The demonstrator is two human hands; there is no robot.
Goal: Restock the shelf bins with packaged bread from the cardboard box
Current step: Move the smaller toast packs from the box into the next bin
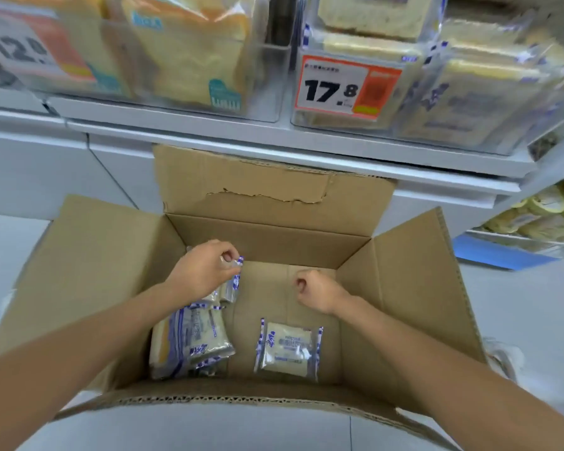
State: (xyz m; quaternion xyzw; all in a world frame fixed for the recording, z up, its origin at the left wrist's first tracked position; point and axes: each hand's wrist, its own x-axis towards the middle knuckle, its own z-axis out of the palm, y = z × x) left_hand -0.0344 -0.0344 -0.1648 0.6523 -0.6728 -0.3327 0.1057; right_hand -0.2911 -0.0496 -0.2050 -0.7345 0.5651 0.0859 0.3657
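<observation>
An open cardboard box (274,242) stands on the floor below the shelf. Inside it, my left hand (202,271) pinches the blue-and-white sealed edge of a bread packet (230,288) at the box's left side. Below that hand a pile of bread packets (189,343) leans against the left wall. A single flat packet (288,348) lies on the box floor in the middle. My right hand (316,289) hovers over the bare box floor with its fingers curled shut and nothing in them.
Above the box, clear shelf bins hold bread: a right bin (453,102) with a 17.8 price tag (345,84) and a left bin (183,60) with toast loaves. Round packaged goods (541,213) sit on a low shelf at right. Grey floor surrounds the box.
</observation>
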